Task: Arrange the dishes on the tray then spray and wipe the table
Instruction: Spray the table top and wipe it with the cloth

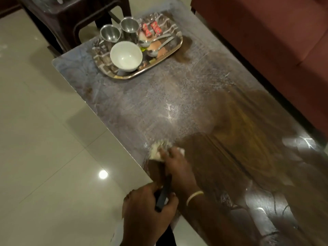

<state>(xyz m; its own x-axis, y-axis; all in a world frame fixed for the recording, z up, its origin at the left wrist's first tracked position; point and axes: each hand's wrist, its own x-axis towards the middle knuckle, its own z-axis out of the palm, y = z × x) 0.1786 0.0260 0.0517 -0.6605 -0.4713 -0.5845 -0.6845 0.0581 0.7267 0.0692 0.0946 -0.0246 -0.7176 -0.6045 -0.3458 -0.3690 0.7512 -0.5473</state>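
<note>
A steel tray (pixel 174 48) stands at the far end of the wooden table (pixel 230 125). It holds a white bowl (pixel 126 56), two steel cups (pixel 110 33), spoons (pixel 159 45) and two small red packets (pixel 151 30). My right hand (pixel 175 162) presses a pale cloth (pixel 157 150) flat on the table near its left edge. My left hand (pixel 147 210) grips a dark spray bottle trigger (pixel 164 196) at the table's near edge; the bottle body is hidden. The far half of the table looks misted and streaky, the near right part dark and glossy.
A dark plastic stool (pixel 71 16) stands beyond the table's far end. A red sofa (pixel 275 41) runs along the table's right side. Pale glossy floor tiles (pixel 44 130) lie to the left.
</note>
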